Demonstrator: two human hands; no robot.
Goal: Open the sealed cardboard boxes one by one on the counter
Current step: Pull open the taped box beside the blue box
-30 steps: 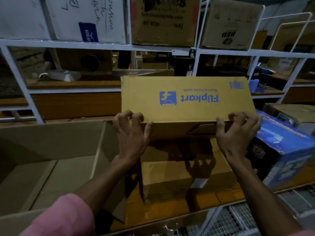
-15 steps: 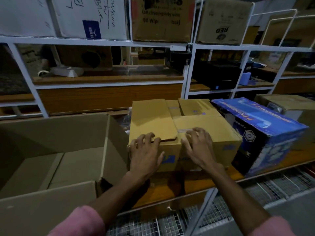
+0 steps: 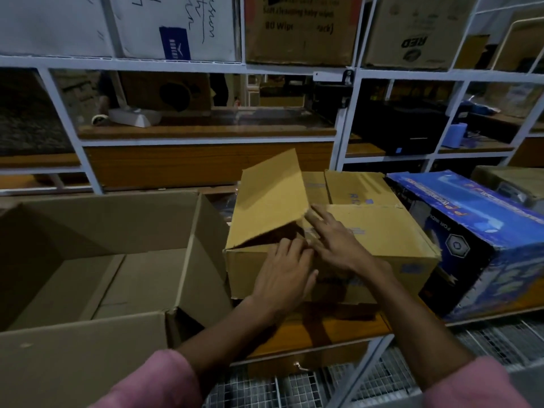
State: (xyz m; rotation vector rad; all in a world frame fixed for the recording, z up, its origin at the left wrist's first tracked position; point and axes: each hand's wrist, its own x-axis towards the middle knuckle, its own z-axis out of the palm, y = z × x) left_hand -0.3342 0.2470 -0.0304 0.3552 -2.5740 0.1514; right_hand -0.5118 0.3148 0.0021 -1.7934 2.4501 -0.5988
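White metal shelving (image 3: 341,142) is seen behind and above, stacked w/ cartons. Below it, a wooden counter (image 3: 332,325) carries three boxes in a row. At far left a large brown carton (image 3: 97,278) is stood open, flaps up, nothing visible inside. At right a blue printed box (image 3: 485,240) is lain tilted, just beside the task box. Between them the Flipkart box (image 3: 379,240) is placed on the counter, approx centre of view, its near face towards the person.

Its left top flap (image 3: 270,198) is raised at a steep angle, dark gap shown beneath; the right top flap (image 3: 391,228) is lain flat. Step in hand is judged as the flaps being parted, so this box is approx half opened.

The left hand (image 3: 282,275) is laid against the near top edge, fingers curled over the rim under the raised flap; whether the edge is actually gripped cannot be told. The right hand (image 3: 338,242) is spread, fingers straight, pressed on the right flap next to the seam, nothing clamped.

Risks, as judged: the flap could be torn at its crease if forced back; the box could be slid towards the counter edge if pulled w/o being steadied; fingers could be caught or cut on a cardboard edge
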